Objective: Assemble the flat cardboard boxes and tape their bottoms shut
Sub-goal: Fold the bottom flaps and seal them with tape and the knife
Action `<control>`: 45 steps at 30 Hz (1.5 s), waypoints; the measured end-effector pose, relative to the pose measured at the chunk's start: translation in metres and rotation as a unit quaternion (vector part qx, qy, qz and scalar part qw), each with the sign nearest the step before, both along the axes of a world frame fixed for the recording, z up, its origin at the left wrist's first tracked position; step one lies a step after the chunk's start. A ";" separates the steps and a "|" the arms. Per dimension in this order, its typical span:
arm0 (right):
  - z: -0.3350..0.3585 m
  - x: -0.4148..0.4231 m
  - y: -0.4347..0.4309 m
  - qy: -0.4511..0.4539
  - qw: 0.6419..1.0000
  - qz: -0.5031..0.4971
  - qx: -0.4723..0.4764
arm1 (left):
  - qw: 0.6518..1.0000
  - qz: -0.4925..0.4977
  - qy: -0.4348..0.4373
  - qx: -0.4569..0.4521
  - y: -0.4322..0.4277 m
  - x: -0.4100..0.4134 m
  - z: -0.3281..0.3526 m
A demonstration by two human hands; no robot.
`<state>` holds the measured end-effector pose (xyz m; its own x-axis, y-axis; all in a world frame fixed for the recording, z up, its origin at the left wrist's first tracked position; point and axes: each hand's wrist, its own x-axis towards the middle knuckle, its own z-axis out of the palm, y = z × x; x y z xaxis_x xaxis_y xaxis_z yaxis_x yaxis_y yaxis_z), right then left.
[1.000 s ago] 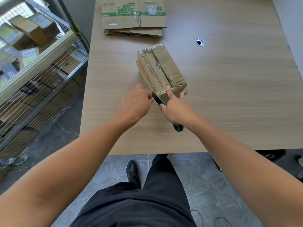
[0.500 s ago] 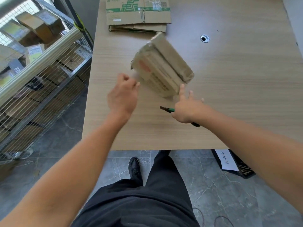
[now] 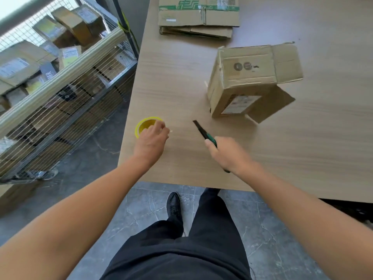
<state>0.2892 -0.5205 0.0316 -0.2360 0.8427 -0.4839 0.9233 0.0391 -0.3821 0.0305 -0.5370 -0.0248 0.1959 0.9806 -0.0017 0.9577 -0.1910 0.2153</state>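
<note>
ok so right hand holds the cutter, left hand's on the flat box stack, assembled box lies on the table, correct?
Left hand is wrong: the head view shows it gripping the yellow tape roll, with the flat box stack far from it. Right hand, cutter, assembled box on the table: correct.

Head cam, wide-angle, facing fwd & down, close over table [image 3: 302,148] near edge, one view

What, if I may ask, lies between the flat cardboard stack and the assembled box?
Bare table only, between stack and box, in the head view.
</note>
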 end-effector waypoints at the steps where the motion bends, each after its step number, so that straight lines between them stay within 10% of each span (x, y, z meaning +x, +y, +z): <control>1: -0.006 -0.014 -0.005 0.020 1.000 -0.008 -0.011 | 1.000 0.003 -0.001 -0.012 -0.002 -0.003 -0.002; 8: -0.056 -0.112 -0.016 0.090 0.982 -0.162 -0.040 | 0.992 0.037 -0.030 -0.114 0.002 -0.031 -0.015; 15: -0.080 -0.127 -0.008 -0.054 0.991 -0.096 0.076 | 0.985 0.044 -0.040 -0.163 0.011 -0.025 -0.021; 25: -0.061 -0.105 -0.008 0.006 0.988 -0.100 0.121 | 0.983 0.054 -0.013 -0.178 0.013 -0.023 -0.013; 36: 0.069 0.040 0.062 0.170 0.839 -0.242 0.457 | 0.966 0.044 -0.256 0.019 0.121 0.094 0.115; 45: 0.063 0.108 0.088 0.313 0.840 -0.348 0.275 | 0.989 -0.065 -0.127 -0.033 0.171 0.141 0.111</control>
<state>0.3971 -0.4328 0.0949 0.3427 0.9375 0.0597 0.4205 -0.0963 -0.9022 0.1720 -0.3657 0.0860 0.3226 0.9465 -0.0002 0.8395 -0.2860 0.4621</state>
